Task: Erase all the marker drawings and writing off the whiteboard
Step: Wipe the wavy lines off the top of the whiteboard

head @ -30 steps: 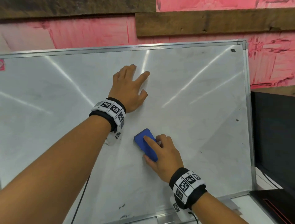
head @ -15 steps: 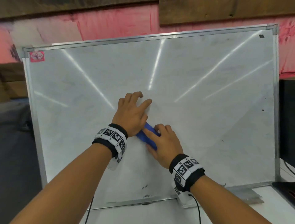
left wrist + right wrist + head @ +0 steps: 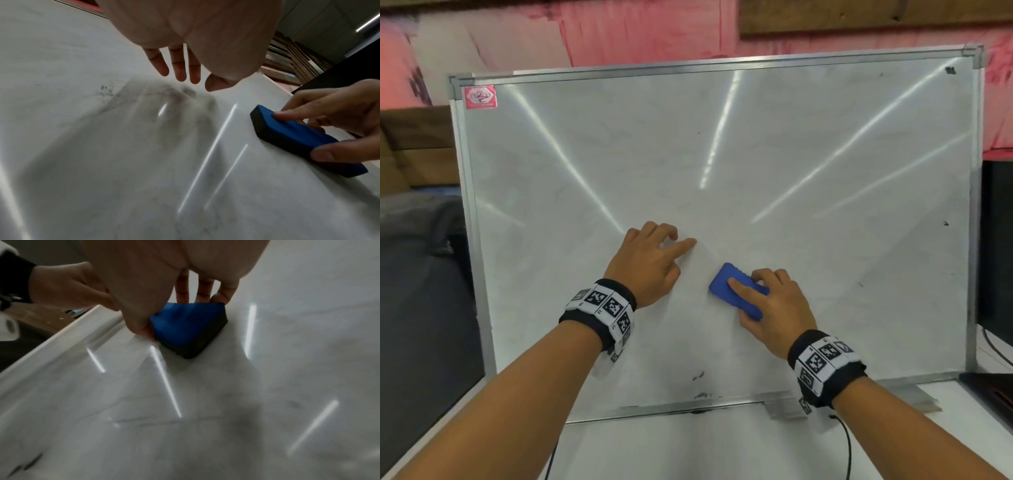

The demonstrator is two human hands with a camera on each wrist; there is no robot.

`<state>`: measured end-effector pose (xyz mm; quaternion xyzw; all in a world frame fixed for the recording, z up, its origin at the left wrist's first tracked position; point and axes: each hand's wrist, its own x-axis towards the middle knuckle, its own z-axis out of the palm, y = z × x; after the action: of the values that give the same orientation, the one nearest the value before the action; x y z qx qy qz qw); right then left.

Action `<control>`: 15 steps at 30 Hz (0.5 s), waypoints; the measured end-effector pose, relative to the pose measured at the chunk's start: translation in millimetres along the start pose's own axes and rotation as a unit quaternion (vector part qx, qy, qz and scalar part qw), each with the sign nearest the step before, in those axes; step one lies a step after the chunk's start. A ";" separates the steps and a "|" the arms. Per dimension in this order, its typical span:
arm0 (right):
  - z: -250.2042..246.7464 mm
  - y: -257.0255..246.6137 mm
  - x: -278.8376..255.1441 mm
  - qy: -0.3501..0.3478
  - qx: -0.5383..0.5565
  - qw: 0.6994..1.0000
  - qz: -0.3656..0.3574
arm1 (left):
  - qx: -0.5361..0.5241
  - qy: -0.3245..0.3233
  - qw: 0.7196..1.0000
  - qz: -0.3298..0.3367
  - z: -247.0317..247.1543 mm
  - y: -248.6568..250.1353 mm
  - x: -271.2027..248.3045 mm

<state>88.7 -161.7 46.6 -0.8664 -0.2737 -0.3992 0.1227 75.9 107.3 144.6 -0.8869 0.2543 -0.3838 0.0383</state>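
Head view shows you the whiteboard [image 3: 791, 164] standing upright on the white bench [image 3: 688, 448], its metal frame running round a mostly wiped grey-white surface streaked with light reflections. A red sticker [image 3: 480, 97] sits in the whiteboard's upper left corner, and a small black mark [image 3: 950, 70] sits near its upper right corner. Near the whiteboard's lower edge, just left of centre, a few dark marker smudges [image 3: 698, 376] are on the surface, with more right at the bottom frame. Your left hand [image 3: 650, 265] rests against the whiteboard a little below its centre, fingers [image 3: 178, 65] relaxed and loosely spread, holding nothing; the left wrist view shows a faint grey smear on the surface under them. Your right hand [image 3: 774, 308] is just to the right of it and slightly lower on the whiteboard, gripping the blue eraser [image 3: 736, 291]: your thumb is on one long side, your other fingers curl over the far side, and your index finger lies along its blue back. The eraser's dark pad lies flat on the whiteboard, tilted diagonally. Both wrists wear black bands with black-and-white square markers.
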 end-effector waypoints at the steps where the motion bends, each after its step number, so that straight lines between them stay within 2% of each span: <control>1: -3.4 8.7 -7.4 0.001 0.002 1.000 0.020 | 0.000 0.003 1.000 0.000 3.0 2.8 -1.0; 6: -24.7 50.5 -48.5 0.011 0.016 0.986 0.164 | 0.008 -0.011 1.000 -0.004 24.6 32.6 3.3; 10: -42.0 87.0 -72.2 0.011 0.024 0.945 0.326 | 0.013 -0.030 0.999 0.019 46.1 72.1 13.1; 15: -52.8 111.3 -82.2 0.030 0.042 0.906 0.420 | 0.010 -0.032 0.998 0.047 64.1 115.2 20.1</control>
<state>75.6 -306.6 19.2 -0.8828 0.1027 -0.3249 0.3234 83.8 -10.6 82.6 -0.8854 0.2902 -0.3557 0.0737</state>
